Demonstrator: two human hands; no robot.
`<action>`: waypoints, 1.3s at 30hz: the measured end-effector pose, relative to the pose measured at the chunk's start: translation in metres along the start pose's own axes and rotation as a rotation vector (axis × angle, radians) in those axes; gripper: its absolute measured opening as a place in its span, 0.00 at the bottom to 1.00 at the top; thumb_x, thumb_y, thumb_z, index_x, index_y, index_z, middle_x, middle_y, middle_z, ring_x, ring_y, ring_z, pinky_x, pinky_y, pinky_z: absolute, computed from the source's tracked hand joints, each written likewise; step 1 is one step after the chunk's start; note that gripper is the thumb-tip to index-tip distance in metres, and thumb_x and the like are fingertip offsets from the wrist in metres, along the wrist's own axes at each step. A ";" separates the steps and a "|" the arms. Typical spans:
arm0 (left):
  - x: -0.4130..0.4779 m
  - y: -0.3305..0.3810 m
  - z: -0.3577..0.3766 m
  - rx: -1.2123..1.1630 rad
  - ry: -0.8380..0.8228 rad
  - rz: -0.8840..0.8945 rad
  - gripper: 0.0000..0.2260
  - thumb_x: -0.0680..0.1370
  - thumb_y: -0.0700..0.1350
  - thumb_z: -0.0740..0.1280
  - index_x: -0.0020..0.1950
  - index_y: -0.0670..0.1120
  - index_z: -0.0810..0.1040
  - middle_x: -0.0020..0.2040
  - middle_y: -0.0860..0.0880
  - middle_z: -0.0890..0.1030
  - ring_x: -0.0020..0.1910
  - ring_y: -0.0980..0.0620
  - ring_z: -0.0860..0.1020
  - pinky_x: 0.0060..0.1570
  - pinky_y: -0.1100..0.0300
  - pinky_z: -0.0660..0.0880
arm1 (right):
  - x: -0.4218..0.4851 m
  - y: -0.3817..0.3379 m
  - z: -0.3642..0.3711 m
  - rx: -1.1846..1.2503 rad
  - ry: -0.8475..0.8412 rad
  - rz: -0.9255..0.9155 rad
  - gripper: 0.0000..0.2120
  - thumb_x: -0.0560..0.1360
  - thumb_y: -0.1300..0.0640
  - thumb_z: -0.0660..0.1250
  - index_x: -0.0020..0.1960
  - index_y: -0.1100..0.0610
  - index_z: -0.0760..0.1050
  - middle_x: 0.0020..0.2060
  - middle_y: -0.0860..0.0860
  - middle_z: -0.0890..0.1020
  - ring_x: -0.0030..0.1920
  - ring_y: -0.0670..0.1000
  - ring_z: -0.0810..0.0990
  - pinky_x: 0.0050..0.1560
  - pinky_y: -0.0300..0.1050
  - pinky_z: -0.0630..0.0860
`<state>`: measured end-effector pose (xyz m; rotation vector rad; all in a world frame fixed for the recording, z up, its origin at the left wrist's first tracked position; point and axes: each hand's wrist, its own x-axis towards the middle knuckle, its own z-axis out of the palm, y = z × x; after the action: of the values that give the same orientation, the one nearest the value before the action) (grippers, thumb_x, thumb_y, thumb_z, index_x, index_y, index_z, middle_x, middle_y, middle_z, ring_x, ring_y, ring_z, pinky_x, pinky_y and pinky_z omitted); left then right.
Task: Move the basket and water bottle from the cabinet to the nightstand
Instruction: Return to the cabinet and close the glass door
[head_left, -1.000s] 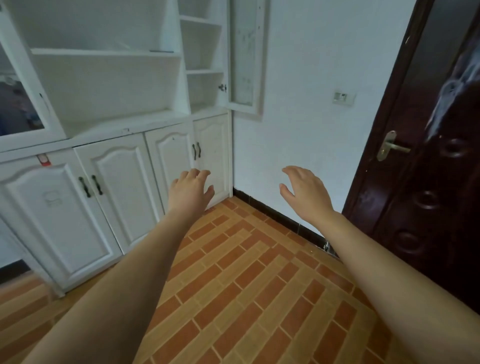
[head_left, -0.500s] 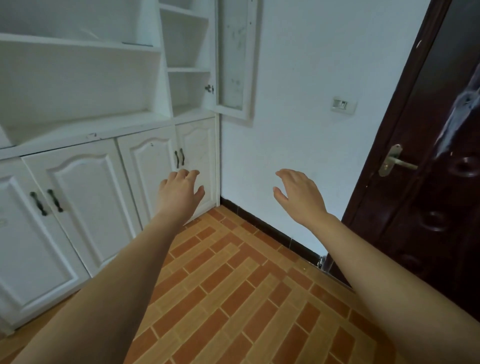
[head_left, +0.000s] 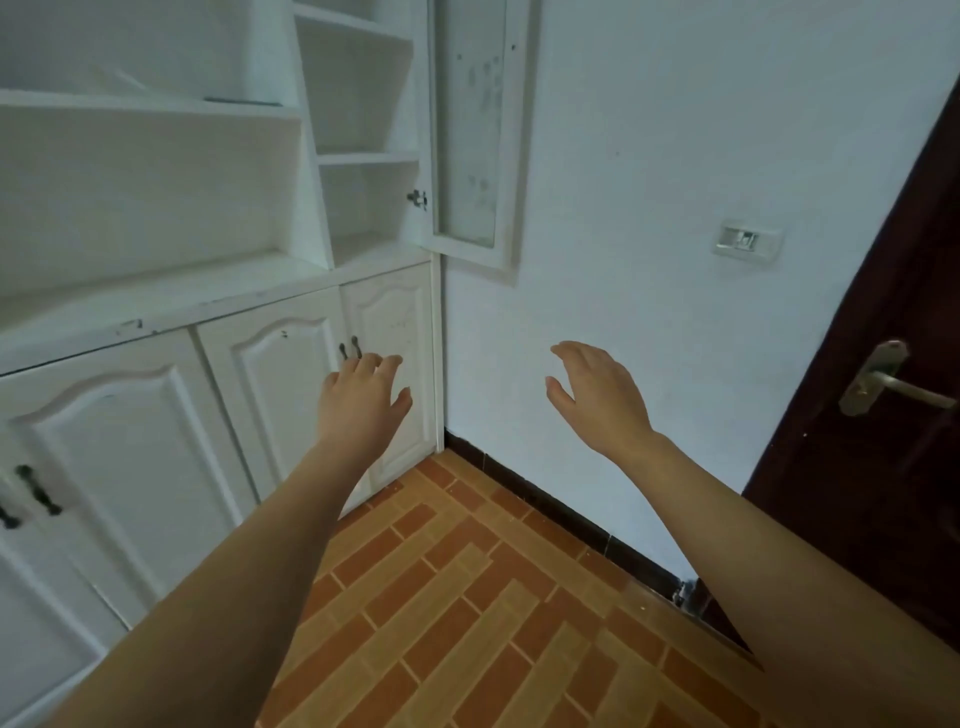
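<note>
Both hands empty, left hand (head_left: 363, 402) and right hand (head_left: 597, 397) fingers spread loosely before the white cabinet (head_left: 171, 306); basket and bottle not in view, so best look along the shelves before reaching.

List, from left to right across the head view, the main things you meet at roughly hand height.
white cabinet → left hand → bare white wall → right hand → brass door handle on the dark door
</note>
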<state>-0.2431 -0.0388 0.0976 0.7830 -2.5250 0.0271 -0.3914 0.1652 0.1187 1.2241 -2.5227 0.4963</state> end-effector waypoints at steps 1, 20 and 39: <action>0.011 -0.003 0.007 0.003 -0.001 -0.003 0.19 0.78 0.50 0.60 0.67 0.45 0.68 0.63 0.44 0.75 0.61 0.44 0.71 0.59 0.48 0.69 | 0.013 0.004 0.006 0.007 -0.003 -0.002 0.20 0.79 0.53 0.55 0.69 0.58 0.63 0.69 0.54 0.69 0.69 0.55 0.67 0.68 0.50 0.64; 0.270 0.005 0.140 0.043 0.041 -0.120 0.19 0.77 0.49 0.62 0.67 0.45 0.69 0.63 0.43 0.75 0.61 0.42 0.72 0.59 0.47 0.69 | 0.303 0.133 0.106 0.090 -0.027 -0.111 0.20 0.79 0.53 0.56 0.69 0.59 0.63 0.68 0.55 0.70 0.68 0.56 0.67 0.67 0.50 0.64; 0.502 -0.056 0.256 0.007 0.067 -0.042 0.19 0.77 0.49 0.62 0.67 0.44 0.68 0.63 0.41 0.75 0.61 0.42 0.72 0.60 0.46 0.69 | 0.521 0.171 0.204 0.107 0.016 0.008 0.21 0.79 0.52 0.55 0.69 0.59 0.62 0.67 0.56 0.71 0.66 0.56 0.69 0.65 0.49 0.66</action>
<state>-0.6868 -0.3906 0.0972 0.8245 -2.4462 0.0472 -0.8599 -0.1851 0.1149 1.2420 -2.5179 0.6481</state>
